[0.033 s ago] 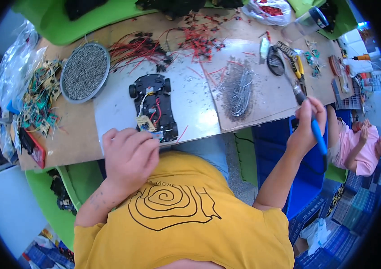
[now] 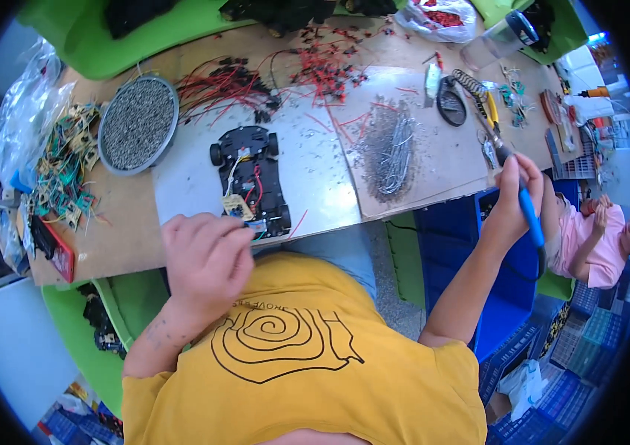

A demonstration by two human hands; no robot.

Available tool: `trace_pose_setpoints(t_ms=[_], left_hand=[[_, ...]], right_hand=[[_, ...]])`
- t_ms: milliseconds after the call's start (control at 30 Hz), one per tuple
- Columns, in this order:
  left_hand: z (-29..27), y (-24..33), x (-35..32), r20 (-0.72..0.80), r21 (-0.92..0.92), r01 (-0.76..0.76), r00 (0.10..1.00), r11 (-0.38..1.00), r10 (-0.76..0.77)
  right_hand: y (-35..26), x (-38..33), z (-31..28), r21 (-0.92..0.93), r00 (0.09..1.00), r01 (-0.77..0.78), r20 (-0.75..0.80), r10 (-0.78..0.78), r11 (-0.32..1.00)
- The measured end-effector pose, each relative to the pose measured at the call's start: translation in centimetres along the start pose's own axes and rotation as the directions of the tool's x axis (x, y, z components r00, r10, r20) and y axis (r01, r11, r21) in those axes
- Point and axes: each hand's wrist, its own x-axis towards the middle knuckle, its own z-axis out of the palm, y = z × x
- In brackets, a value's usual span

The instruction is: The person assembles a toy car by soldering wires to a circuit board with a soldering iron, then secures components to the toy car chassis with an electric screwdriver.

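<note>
My right hand (image 2: 517, 194) grips a soldering iron (image 2: 529, 204) by its blue handle, its metal tip pointing up and away over the table's right part. At the table's front edge my left hand (image 2: 207, 252) has curled fingers beside the near end of a black toy car chassis (image 2: 264, 178); whatever those fingers pinch is hidden. The chassis has wheels, red and white wires, and a small tan circuit board (image 2: 237, 208) close to my left fingertips. A coil of silvery solder wire (image 2: 396, 159) rests amid dark specks to the right of the chassis.
A grey bowl of small metal parts (image 2: 139, 124) stands left, near a heap of wired circuit boards (image 2: 63, 170). Red and black wires (image 2: 230, 85) lie at the back. An iron stand (image 2: 451, 104) and yellow-handled pliers (image 2: 492, 110) are right. A person in pink (image 2: 589, 241) sits at far right.
My left hand has shifted slightly left and down from the chassis's near end. My right hand, with the soldering iron, is slightly farther right. The table scene is shifted slightly in view.
</note>
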Motion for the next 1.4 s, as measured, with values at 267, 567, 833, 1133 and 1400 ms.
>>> trace_pose_setpoints(t_ms=[267,567,833,1133,1400], left_hand=[[-1.4,-1.2,1.3,0.286,-0.288,0.388,0.907,0.876,-0.308],[-1.0,-3.0,2.3,0.398,-0.445,0.466,0.868,0.765,-0.297],[-1.2,-3.1,1.7,0.368,-0.37,0.456,0.872,0.809,-0.323],[-0.7,-2.6,0.9,0.327,-0.443,0.356,0.919,0.823,-0.221],[0.7,-3.5,0.1,0.274,-0.635,0.363,0.931,0.682,-0.241]], right_hand=[[5.5,7.0,1.4,-0.12,0.99,-0.062,0.117,0.076,0.991],[3.2,-1.2,6.7,0.164,0.71,-0.559,0.6,0.368,0.812],[-4.2,-9.3,13.5,0.431,0.442,0.38,0.693,-0.57,0.819],[-3.9,-11.7,14.7,0.401,0.374,0.503,0.697,-0.611,0.765],[-3.2,-12.0,14.3,0.403,0.461,0.453,0.657,-0.596,0.795]])
